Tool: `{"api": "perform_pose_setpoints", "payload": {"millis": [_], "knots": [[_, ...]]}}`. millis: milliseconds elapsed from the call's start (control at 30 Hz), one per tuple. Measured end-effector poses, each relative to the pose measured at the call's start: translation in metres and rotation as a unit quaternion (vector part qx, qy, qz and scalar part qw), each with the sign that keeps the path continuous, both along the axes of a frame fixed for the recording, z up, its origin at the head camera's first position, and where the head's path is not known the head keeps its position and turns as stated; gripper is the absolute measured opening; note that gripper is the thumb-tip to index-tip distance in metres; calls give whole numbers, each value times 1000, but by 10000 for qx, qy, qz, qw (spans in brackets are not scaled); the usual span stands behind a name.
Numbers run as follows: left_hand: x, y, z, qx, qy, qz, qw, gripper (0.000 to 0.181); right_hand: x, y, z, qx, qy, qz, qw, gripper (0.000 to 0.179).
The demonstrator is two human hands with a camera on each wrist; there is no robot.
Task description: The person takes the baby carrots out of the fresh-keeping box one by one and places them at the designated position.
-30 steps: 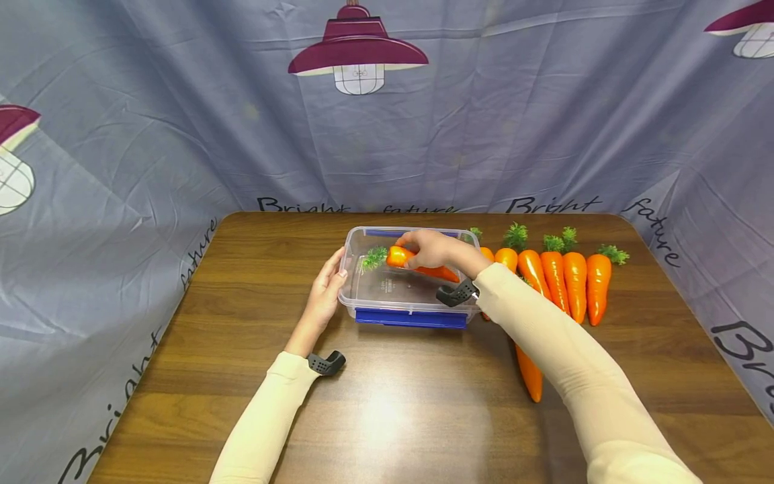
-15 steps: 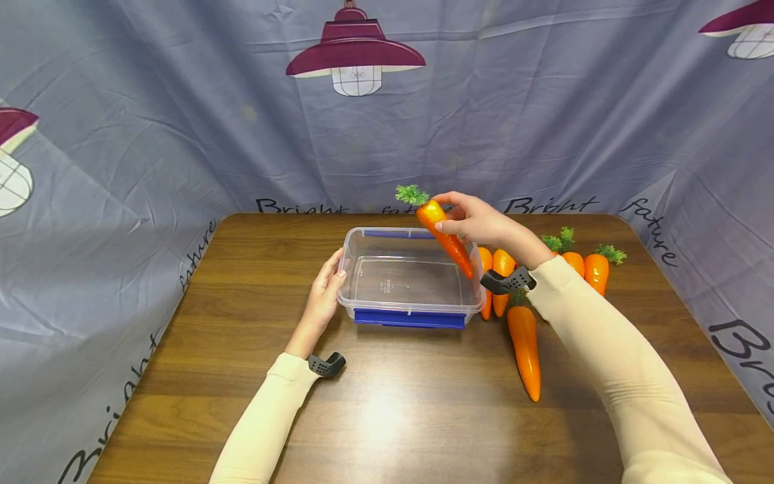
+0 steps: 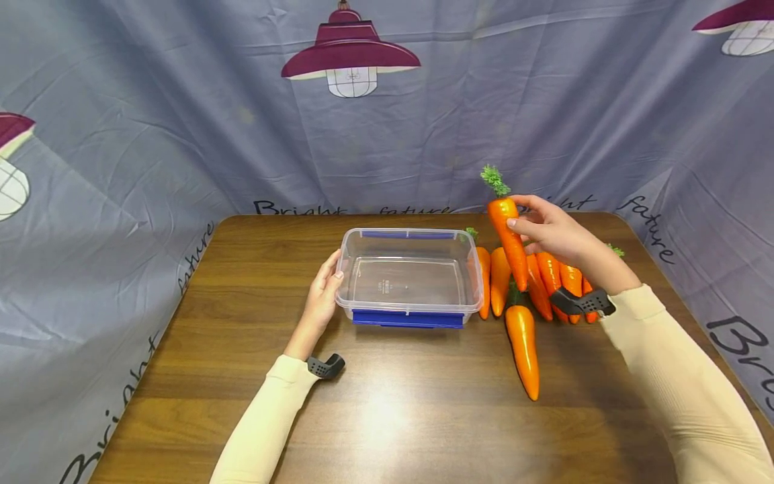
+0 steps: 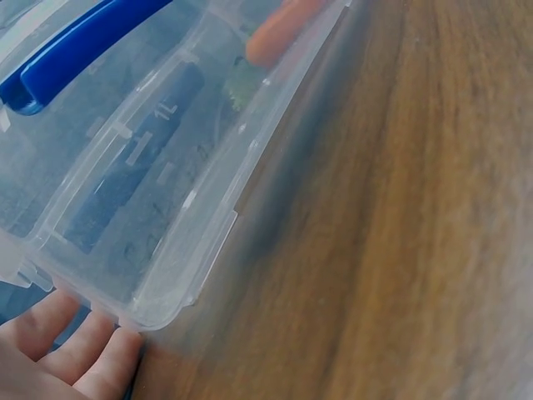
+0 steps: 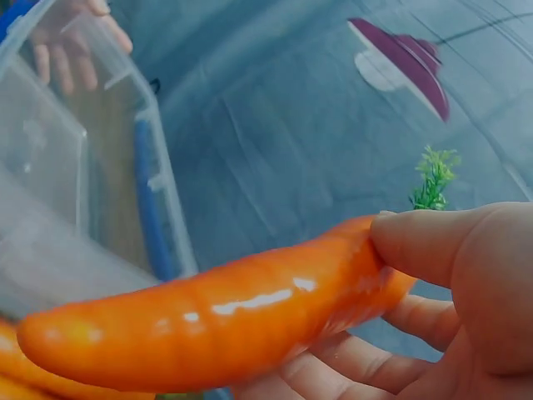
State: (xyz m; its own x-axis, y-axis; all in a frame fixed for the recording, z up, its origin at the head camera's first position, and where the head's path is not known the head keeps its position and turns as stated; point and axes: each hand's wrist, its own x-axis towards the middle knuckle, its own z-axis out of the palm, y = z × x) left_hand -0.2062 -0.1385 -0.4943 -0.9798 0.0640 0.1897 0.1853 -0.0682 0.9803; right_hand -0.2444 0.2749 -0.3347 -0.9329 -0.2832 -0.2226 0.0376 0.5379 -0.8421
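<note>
A bright orange toy carrot with a green leafy top is in my right hand, pinched between thumb and fingers. It hangs tip down above the table, right of the container. Up close in the right wrist view, the carrot lies across the picture, with the thumb on its thick end. My left hand holds the left end of a clear plastic container with blue clips. Its fingers touch the end wall in the left wrist view. Nothing lies inside the container.
Several carrots stand in a row right of the container, some partly behind the right hand and wrist. Another carrot lies nearer the front on the wooden table. A grey printed curtain surrounds the table.
My right hand has lifted the carrot out of the container and carried it right, above the row of carrots; the carrot now points downward more steeply. The left hand stays on the container.
</note>
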Motion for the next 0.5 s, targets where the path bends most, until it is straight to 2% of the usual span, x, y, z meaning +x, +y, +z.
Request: {"api": "perform_pose_setpoints", "payload": {"millis": [267,500], "knots": [[0,2,0,-39,7,52,10000,52,32,48,-26,-228,9,-228,9995,64],[0,0,-1,9,-7,49,10000,52,55,70,-50,-389,-39,-207,9990,62]]}}
